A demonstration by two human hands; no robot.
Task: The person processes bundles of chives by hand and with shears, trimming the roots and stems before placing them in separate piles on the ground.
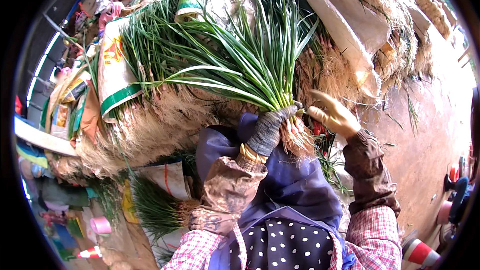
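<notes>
My left hand (270, 131), in a dark grey glove with a yellowish cuff, is closed around the lower stems of a bunch of green garlic (265, 72). Its long flat leaves fan out up and to the left, away from me. Below the fist hang the pale pinkish bulb ends and stringy roots (296, 137) of the bunch. Just right of those roots, my right hand (336, 115), in a pale yellow glove, is open with the fingers apart. I see nothing held in it. The bunch hangs over the purple apron (300, 180) on my lap.
Heaped green garlic with matted roots (165, 115) runs across in front of me, partly under white sacks (114, 70). Another bunch (157, 210) lies at the lower left. Brown floor (415, 160) with scattered leaves extends right, near a red-and-white object (421, 252). A pink container (100, 225) stands left.
</notes>
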